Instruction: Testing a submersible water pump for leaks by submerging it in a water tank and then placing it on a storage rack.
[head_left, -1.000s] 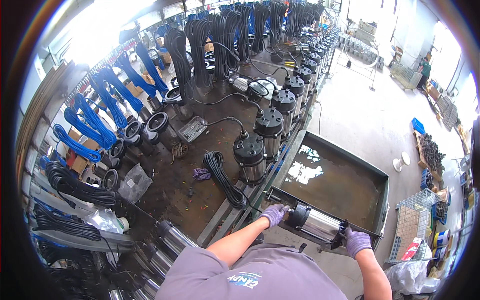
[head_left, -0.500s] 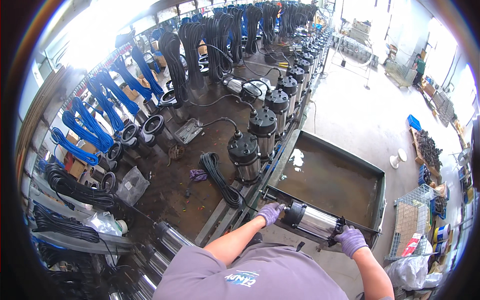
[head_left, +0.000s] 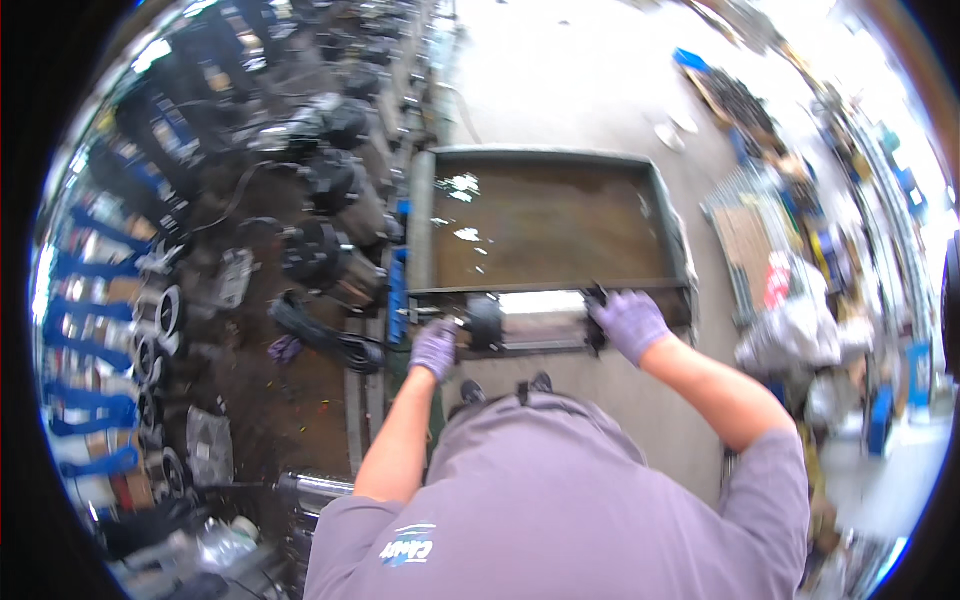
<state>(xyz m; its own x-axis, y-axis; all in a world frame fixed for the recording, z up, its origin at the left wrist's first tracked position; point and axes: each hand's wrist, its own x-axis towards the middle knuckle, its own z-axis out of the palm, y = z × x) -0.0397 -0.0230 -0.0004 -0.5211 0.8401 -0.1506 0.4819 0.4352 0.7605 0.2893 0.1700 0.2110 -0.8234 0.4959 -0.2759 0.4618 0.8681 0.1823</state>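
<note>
A submersible pump (head_left: 540,318) with a shiny steel body and black ends lies on its side along the near edge of a water tank (head_left: 425,225). My right hand (head_left: 632,322), in a purple glove, grips its black right end. Beyond the pump's left end, by a blue part (head_left: 398,290) of the bench, my left hand (head_left: 434,350) has its gloved fingers curled. Whatever those fingers hold is hidden by blur.
On the bench to the left stand several upright pumps (head_left: 335,265), beside a coiled black cable (head_left: 325,335) and a clear plastic bag (head_left: 209,447). A wire crate (head_left: 740,240) and white sacks (head_left: 795,320) sit to the right.
The view has swung round to the right, so the tank and pump now lie straight ahead. My left hand now sits farther from the pump's left end; my right hand stays on its right end.
</note>
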